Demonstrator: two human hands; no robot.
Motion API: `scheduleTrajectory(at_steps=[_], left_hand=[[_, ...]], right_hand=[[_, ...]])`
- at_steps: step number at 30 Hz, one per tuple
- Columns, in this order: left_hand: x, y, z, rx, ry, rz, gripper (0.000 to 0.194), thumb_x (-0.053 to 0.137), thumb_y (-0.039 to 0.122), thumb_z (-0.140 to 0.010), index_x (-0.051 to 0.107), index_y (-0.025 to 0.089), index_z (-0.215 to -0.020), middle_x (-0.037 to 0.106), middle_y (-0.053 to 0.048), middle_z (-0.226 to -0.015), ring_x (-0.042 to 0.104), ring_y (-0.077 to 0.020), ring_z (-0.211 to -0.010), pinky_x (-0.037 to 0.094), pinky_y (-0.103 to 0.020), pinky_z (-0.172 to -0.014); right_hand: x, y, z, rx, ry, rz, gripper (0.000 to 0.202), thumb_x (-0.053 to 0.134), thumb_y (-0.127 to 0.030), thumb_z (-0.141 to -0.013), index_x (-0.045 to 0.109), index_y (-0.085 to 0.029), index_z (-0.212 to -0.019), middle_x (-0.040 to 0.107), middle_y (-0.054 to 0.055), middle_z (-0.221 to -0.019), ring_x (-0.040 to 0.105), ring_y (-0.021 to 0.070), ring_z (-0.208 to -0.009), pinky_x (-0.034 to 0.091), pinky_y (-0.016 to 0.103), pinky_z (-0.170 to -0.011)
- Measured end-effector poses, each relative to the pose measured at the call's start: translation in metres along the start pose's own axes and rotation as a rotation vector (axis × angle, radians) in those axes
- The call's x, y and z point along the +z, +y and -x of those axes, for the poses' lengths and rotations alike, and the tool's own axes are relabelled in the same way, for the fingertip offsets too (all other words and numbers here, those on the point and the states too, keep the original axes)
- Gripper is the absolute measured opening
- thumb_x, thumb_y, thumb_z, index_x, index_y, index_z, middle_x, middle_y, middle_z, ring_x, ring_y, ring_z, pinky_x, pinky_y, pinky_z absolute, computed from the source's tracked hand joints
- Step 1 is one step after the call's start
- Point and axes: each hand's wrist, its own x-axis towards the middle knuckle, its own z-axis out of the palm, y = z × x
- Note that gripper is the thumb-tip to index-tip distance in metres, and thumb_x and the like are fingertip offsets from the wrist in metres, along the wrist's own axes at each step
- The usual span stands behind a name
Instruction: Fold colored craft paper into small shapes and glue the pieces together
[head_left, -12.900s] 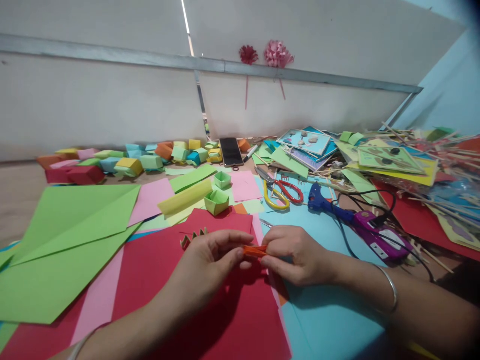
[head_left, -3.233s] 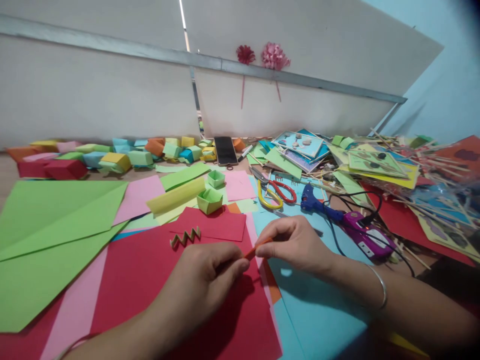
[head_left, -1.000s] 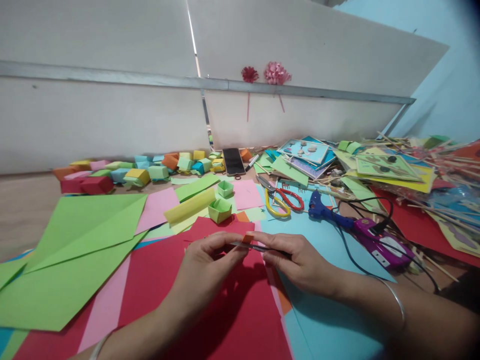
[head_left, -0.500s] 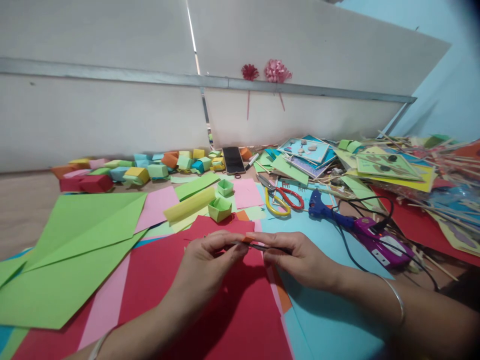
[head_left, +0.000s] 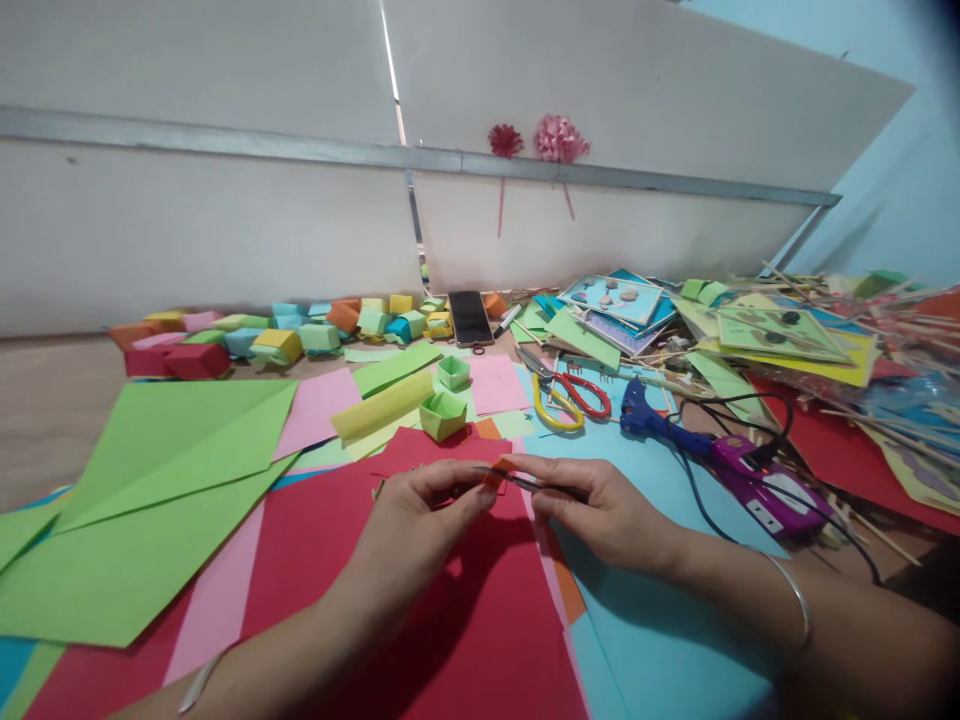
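Over the red paper sheet (head_left: pixel 345 560), my left hand (head_left: pixel 416 530) pinches a small orange paper piece (head_left: pixel 501 465) between thumb and fingertips. My right hand (head_left: pixel 600 510) is closed around a slim dark metal tool (head_left: pixel 523 483), which looks like tweezers; its narrow end meets the orange paper. The fingertips of both hands are close together, and part of the tool is hidden by my fingers. Just beyond the hands stand two little green paper boxes, the larger box (head_left: pixel 442 416) in front of the smaller box (head_left: pixel 454 373).
Yellow-and-red-handled scissors (head_left: pixel 559 390), a blue glue gun (head_left: pixel 660 425) and a purple power strip (head_left: pixel 765 490) with a black cable lie to the right. Folded paper blocks (head_left: pixel 274 348) and a phone (head_left: pixel 470 320) line the back. Green sheets (head_left: pixel 150 520) cover the left; sticks clutter the far right.
The orange paper is turned and stands up more between the fingertips, with more of the tool showing. Both hands stay nearly in place; the view shifts slightly.
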Motion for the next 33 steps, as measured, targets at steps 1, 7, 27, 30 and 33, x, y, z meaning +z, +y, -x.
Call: scheduleTrajectory(at_steps=[1, 7, 27, 30, 33], left_hand=[[-0.0004, 0.0001, -0.0007, 0.014, -0.012, -0.012, 0.018, 0.08, 0.032, -0.065, 0.08, 0.018, -0.077, 0.071, -0.004, -0.069, 0.053, -0.0126, -0.059, 0.04, -0.023, -0.054], [0.0003, 0.0015, 0.0006, 0.003, 0.009, -0.018, 0.019, 0.077, 0.033, -0.067, 0.08, 0.018, -0.079, 0.07, -0.004, -0.068, 0.051, -0.0122, -0.056, 0.039, -0.023, -0.051], [-0.0035, -0.0034, -0.0039, -0.052, -0.017, -0.043, 0.03, 0.081, 0.04, -0.064, 0.079, 0.017, -0.084, 0.066, -0.003, -0.062, 0.045, -0.0102, -0.045, 0.038, -0.023, -0.041], [-0.0029, 0.0002, -0.0024, -0.065, -0.017, -0.065, 0.031, 0.08, 0.041, -0.063, 0.078, 0.016, -0.082, 0.063, -0.002, -0.06, 0.044, -0.0101, -0.044, 0.038, -0.023, -0.039], [-0.0009, 0.006, 0.0006, -0.072, -0.025, -0.077, 0.031, 0.078, 0.04, -0.065, 0.078, 0.016, -0.084, 0.063, -0.002, -0.061, 0.045, -0.0103, -0.045, 0.04, -0.023, -0.039]], right_hand=[[0.0, 0.0, 0.0, 0.009, -0.007, -0.002, 0.046, 0.054, -0.019, -0.085, 0.062, -0.024, -0.131, 0.072, 0.005, -0.115, 0.068, 0.018, -0.093, 0.055, 0.037, -0.088], [-0.001, 0.0002, 0.0, -0.024, -0.003, 0.013, 0.044, 0.056, -0.017, -0.085, 0.065, -0.025, -0.127, 0.068, 0.005, -0.125, 0.062, 0.0217, -0.119, 0.045, 0.041, -0.107], [0.0, -0.0019, 0.0015, -0.043, -0.013, 0.021, 0.047, 0.054, -0.012, -0.085, 0.062, -0.026, -0.129, 0.064, 0.003, -0.13, 0.061, 0.0197, -0.121, 0.047, 0.04, -0.107], [-0.0006, -0.0013, 0.0018, -0.04, -0.012, 0.03, 0.045, 0.055, -0.014, -0.086, 0.062, -0.025, -0.129, 0.063, 0.004, -0.131, 0.061, 0.02, -0.121, 0.046, 0.04, -0.107], [-0.0007, -0.001, 0.0021, -0.038, -0.018, 0.031, 0.046, 0.054, -0.015, -0.086, 0.061, -0.024, -0.13, 0.063, 0.004, -0.131, 0.06, 0.0202, -0.121, 0.046, 0.039, -0.107]])
